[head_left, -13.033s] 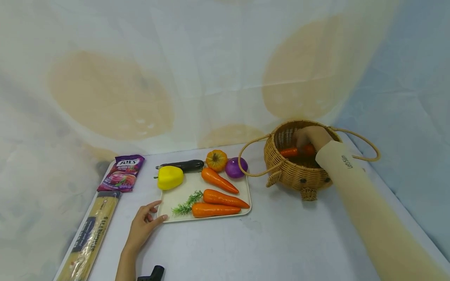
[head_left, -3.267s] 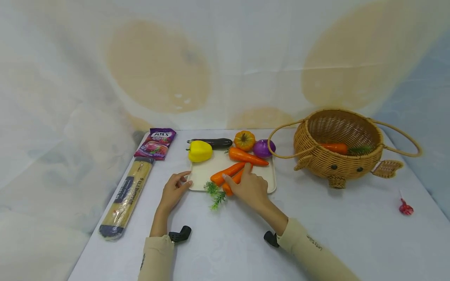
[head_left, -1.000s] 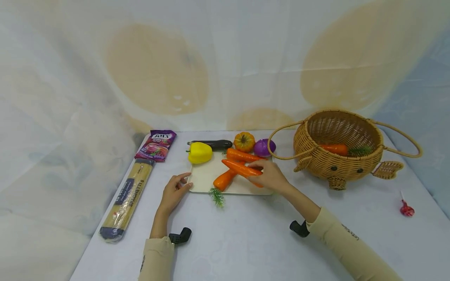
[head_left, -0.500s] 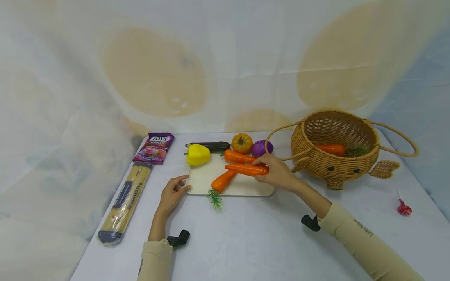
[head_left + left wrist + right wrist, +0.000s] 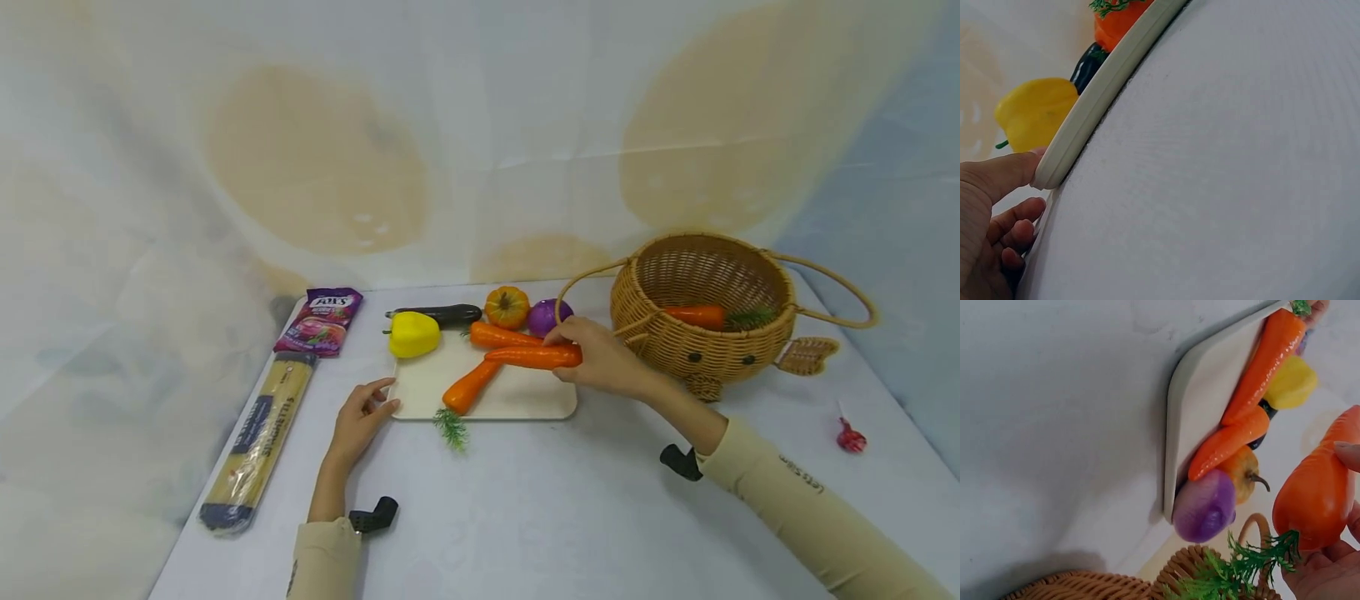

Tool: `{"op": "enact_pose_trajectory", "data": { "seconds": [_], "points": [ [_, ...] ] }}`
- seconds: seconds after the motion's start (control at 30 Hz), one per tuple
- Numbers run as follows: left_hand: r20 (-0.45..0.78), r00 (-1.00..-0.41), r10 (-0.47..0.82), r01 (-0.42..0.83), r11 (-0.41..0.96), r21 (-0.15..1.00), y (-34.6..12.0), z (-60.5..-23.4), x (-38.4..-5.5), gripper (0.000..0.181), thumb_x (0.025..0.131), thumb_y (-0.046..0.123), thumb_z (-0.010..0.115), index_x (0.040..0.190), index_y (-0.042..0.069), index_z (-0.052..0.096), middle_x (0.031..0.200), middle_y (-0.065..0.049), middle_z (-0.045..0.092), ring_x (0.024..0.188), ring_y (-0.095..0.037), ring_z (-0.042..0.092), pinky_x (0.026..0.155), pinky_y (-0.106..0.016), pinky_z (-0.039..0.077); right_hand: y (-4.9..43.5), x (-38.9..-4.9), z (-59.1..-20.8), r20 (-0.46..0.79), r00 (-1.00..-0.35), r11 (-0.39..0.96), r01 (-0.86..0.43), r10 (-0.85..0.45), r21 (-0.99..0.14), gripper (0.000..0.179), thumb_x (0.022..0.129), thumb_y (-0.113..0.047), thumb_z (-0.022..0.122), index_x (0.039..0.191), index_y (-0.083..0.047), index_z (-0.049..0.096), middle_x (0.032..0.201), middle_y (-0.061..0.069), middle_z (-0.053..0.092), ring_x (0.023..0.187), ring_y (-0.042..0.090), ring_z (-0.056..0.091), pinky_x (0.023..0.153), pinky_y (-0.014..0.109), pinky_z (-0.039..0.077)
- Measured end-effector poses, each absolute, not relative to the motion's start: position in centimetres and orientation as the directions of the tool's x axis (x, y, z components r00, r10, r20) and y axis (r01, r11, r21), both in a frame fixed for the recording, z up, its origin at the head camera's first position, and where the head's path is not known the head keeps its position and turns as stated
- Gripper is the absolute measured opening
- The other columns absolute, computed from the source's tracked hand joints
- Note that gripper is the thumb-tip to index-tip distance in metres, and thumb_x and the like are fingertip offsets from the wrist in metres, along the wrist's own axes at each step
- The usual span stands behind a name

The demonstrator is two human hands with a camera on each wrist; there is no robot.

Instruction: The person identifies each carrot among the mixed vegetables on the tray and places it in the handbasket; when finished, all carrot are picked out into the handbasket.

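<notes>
my right hand point(image 5: 603, 360) grips a glossy orange carrot point(image 5: 531, 357) over the cream rectangular tray point(image 5: 525, 402) | left hand point(image 5: 356, 422) rests loosely at its edge | might snag the looped handle point(image 5: 591, 271) on that brown wicker basket point(image 5: 660, 350), it's super close

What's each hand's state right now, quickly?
Left hand: holding the tray by its edge.
Right hand: holding a carrot, up off the tray.

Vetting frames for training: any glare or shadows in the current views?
Head: bright glare on the spaghetti packet, soft shadow below the right sleeve. Left wrist: no strong glare, tabletop dull grey. Right wrist: white glints along the upper carrot on the tray, soft shadow on the tabletop beside it.
</notes>
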State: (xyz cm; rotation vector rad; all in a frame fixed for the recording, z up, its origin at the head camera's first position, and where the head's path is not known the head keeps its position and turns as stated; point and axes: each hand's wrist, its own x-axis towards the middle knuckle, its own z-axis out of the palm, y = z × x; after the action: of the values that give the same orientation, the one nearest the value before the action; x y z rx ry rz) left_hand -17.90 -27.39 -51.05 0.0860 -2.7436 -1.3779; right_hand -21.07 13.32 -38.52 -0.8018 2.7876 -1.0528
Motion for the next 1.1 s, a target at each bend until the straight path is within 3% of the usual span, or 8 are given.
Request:
{"op": "enact_pose_trajectory", "data": {
  "seconds": [0.57,1.1],
  "points": [
    [0.055,-0.996,-0.077,-0.001,0.590,0.808,-27.2,-51.4,-18.1,0.039,0.092,0.026,0.071,0.130,0.018,0.065,0.102,-0.007,0.055,0.081,-0.018,0.042,0.072,-0.028,0.034,13.5,-20.8,-35.6,0.222,-0.807,0.590,-0.560,-0.547,-0.582,0.030,0.078,-0.011,0.079,0.106,-0.007,0.069,0.106,0.012,0.062,0.094,0.027,0.054,0.081,0.042,0.046],
    [0.022,-0.996,-0.090,-0.040,0.624,0.781,-27.4,-51.4,-18.0,0.042,0.093,0.031,0.070,0.133,0.020,0.063,0.106,-0.006,0.055,0.084,-0.017,0.042,0.073,-0.028,0.034,15.6,-22.5,-31.2,0.133,-0.798,0.658,-0.568,-0.588,-0.494,0.032,0.082,-0.011,0.077,0.113,-0.008,0.068,0.113,0.008,0.062,0.097,0.024,0.056,0.083,0.038,0.051]
  ]
}}
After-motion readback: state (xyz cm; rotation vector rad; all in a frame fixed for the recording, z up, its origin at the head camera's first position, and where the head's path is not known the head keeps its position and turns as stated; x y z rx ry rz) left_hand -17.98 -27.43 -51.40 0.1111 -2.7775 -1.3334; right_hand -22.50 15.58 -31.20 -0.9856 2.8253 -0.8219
